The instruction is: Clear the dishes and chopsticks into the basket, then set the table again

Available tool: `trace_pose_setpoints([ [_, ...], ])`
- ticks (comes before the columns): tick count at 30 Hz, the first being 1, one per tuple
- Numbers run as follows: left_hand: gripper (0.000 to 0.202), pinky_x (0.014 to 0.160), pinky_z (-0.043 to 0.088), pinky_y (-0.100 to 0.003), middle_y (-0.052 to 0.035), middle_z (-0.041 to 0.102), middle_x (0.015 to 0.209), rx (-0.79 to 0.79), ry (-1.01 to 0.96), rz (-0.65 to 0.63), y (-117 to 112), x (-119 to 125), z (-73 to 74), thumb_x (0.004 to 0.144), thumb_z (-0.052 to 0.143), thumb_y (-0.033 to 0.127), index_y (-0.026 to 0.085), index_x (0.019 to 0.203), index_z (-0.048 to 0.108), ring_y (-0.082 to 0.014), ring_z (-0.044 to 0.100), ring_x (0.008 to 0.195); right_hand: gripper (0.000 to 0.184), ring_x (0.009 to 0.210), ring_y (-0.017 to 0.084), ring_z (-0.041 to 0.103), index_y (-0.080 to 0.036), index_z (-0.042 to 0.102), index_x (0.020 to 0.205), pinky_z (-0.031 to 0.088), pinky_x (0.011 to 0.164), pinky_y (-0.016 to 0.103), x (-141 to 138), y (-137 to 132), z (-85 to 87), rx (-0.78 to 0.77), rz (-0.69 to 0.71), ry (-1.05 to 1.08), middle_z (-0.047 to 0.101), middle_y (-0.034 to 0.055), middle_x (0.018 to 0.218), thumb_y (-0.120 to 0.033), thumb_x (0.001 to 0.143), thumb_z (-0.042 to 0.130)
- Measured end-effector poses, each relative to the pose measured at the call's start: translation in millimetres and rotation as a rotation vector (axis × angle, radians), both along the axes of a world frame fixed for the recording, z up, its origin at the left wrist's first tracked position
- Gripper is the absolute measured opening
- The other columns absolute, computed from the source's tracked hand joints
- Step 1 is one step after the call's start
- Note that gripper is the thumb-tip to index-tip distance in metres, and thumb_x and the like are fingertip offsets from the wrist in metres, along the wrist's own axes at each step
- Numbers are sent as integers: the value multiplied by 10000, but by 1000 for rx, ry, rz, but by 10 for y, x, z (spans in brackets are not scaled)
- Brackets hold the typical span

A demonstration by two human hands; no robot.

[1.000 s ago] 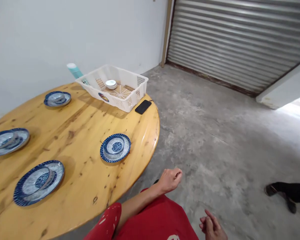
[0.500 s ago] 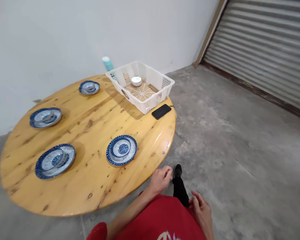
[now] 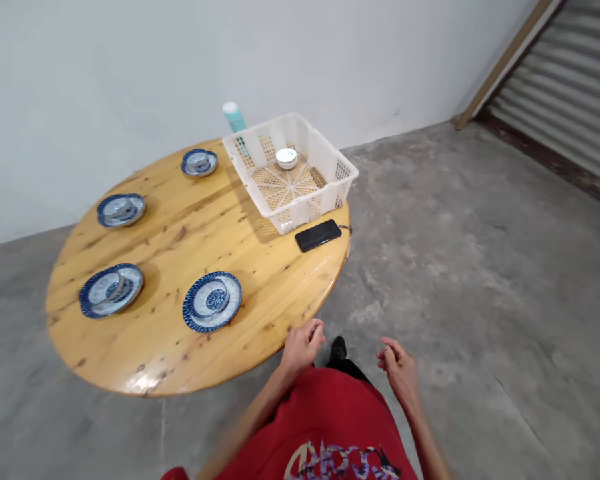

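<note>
My left hand (image 3: pixel 301 345) is loosely curled at the near rim of the round wooden table (image 3: pixel 180 233), with nothing visible in it. My right hand (image 3: pixel 400 368) hangs over the floor beside the table, its fingers bent but apart, holding nothing. Closest to my left hand is a blue-and-white plate (image 3: pixel 191 313) with a small bowl (image 3: pixel 216 298) on it. Further left and back are another plate (image 3: pixel 87 303), a third plate (image 3: pixel 103 215) and one more plate (image 3: pixel 209 167), each bearing a bowl.
A white plastic basket (image 3: pixel 280 220) stands at the table's far right, with small stacked white dishes (image 3: pixel 287 158) and chopstick-like sticks (image 3: pixel 319 177) inside. Behind it is a turquoise bottle (image 3: pixel 236 120). A black phone (image 3: pixel 319 235) lies near the right edge. A wall and metal shutter are beyond.
The view has shifted, so the table and shutter sit differently in the picture. I have moved toward the basket, and my hands are a little further apart. The dishes stay in place.
</note>
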State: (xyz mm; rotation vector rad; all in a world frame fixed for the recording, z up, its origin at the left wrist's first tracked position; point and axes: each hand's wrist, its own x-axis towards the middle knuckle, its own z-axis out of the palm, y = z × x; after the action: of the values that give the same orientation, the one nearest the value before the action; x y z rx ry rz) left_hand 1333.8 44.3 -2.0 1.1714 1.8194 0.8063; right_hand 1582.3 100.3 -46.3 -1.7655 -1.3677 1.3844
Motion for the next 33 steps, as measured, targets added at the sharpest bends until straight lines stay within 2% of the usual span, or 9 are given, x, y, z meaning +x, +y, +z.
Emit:
trace_pose_setpoints([
  [3,268,612,471,-231,-3,695,718,-15,64,67,50,0,-22,924,368,339,211,920,604,-134,646,612,507,532,164,594,-119,668,1037,474,568,281,-71,485,46,26,116,6,655,11,651,-513,771,492],
  [6,273,616,467,-235,-4,696,723,-47,101,158,92,-55,-32,916,366,336,217,918,611,-139,651,620,482,534,159,590,-127,676,1033,474,569,277,-277,857,146,73,223,35,663,18,654,-503,796,492],
  [9,282,632,459,-236,-3,700,739,-74,96,205,172,-154,-39,922,371,361,220,913,615,-140,653,642,449,551,153,592,-126,673,1044,476,569,268,-535,1120,259,113,294,70,665,24,671,-477,817,510],
  [13,308,662,440,-243,-16,704,777,-64,83,224,309,-357,-33,938,355,376,216,902,615,-148,649,700,433,524,141,579,-118,664,1019,484,531,265,-861,1420,468,118,303,129,651,20,673,-478,807,553],
  [18,272,697,408,-252,-18,708,795,-58,97,260,433,-661,-47,931,370,326,210,883,611,-158,638,739,366,527,116,574,-127,671,1020,487,519,242,-1209,1903,951,288,321,124,664,20,693,-426,829,584],
  [22,261,687,395,-249,-15,700,797,-88,104,262,537,-824,-147,923,378,312,217,876,617,-160,634,736,327,530,107,575,-140,681,1023,493,514,236,-1526,2378,1413,430,354,134,682,24,713,-401,841,605],
  [25,259,666,416,-244,-12,693,784,-85,12,324,666,-879,-227,922,367,334,227,902,602,-161,639,719,307,519,103,570,-138,684,1020,484,502,232,-1877,2816,1654,483,422,182,687,22,713,-373,836,616],
  [29,266,656,462,-257,-14,695,788,-91,-90,452,900,-923,-303,907,373,388,240,902,594,-171,654,697,279,489,91,561,-105,680,984,457,482,215,-2578,3560,1713,406,536,220,697,37,717,-312,806,625],
  [33,298,675,497,-284,-15,699,790,-109,-102,630,1160,-959,-351,879,395,451,234,903,597,-186,676,698,214,485,84,584,-72,627,962,443,491,192,-3482,4383,1502,182,613,194,692,59,721,-246,842,596],
])
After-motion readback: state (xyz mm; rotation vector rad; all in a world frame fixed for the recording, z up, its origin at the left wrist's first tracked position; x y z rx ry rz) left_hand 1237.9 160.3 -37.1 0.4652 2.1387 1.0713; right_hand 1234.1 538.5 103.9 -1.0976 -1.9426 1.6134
